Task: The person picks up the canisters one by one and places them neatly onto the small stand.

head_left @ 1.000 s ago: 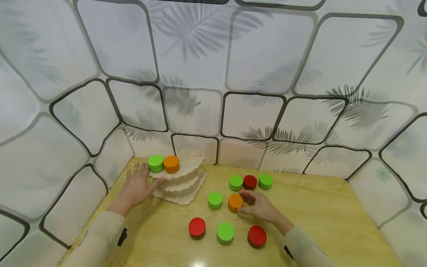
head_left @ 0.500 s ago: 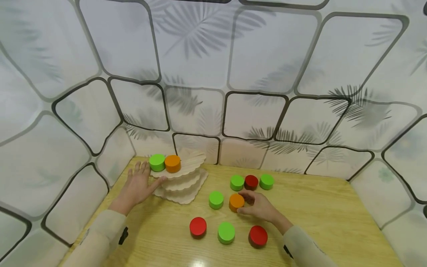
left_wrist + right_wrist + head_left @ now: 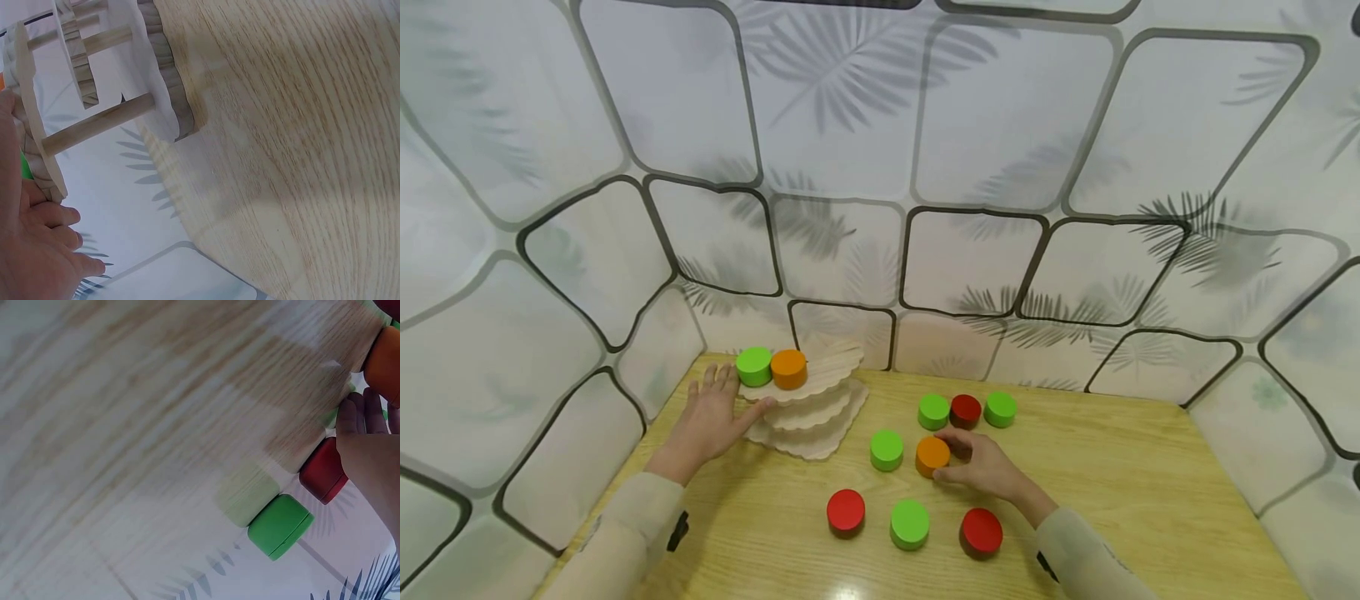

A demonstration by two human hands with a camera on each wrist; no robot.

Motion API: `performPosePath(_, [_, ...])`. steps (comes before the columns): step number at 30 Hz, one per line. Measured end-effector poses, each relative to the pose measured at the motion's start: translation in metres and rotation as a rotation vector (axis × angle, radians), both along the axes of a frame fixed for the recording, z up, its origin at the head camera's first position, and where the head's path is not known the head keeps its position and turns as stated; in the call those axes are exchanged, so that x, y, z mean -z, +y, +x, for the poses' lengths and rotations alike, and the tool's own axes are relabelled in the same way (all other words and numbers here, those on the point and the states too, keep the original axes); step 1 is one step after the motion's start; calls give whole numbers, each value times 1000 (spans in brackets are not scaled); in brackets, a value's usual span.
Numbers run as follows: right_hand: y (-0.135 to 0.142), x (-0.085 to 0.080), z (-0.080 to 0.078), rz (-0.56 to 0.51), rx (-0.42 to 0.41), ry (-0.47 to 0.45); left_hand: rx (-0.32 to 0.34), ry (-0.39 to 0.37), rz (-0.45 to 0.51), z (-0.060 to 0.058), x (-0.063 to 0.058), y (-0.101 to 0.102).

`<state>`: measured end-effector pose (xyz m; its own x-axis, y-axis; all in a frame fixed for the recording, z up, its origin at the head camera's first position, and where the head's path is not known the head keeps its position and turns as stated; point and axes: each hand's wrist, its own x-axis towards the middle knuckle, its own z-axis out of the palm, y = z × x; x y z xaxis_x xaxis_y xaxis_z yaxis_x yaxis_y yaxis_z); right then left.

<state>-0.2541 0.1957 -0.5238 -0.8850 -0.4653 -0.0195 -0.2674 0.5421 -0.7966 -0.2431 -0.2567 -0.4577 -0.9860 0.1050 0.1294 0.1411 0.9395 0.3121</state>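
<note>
Two weak spots: a loaded stand [image 3: 831, 367] and a crowded grip

Most of the risk seems to lie with the left hand [image 3: 703, 425]. Its fingers are spread at the side of the stand's top tier, just beside the upper green tub [image 3: 754, 367], with the thumb reaching along the front edge. A careless inward push could shove that tub into the upper orange tub [image 3: 789, 370], or rock the stand, whose tiers appear to rest on slim wooden posts [image 3: 100, 124].

The right hand [image 3: 988, 468] curls thumb and fingers round the right side of the lower orange tub [image 3: 932, 457], which is on the table [image 3: 1097, 475] among the other loose tubs; how firm that hold is, I cannot tell. Its fingertips lie near the dark red tub [image 3: 966, 412] — a hasty lift could knock it into the back green tubs [image 3: 1000, 410] on either side. A hold too far to one side might also let the orange one slip.

As for containers, the stand's top tier carries one green and one orange tub, and hides much of the two tiers below. Seams on some tubs suggest lids — whatever may be inside cannot be seen.
</note>
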Motion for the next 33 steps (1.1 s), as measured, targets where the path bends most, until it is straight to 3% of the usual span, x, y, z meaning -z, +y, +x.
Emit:
performPosePath(23, [-3, -6, 0, 17, 20, 18, -1, -3, -13, -2, 2, -1])
performPosePath(33, [-6, -9, -2, -48, 40, -21, -3, 7, -14, -1, 3, -1])
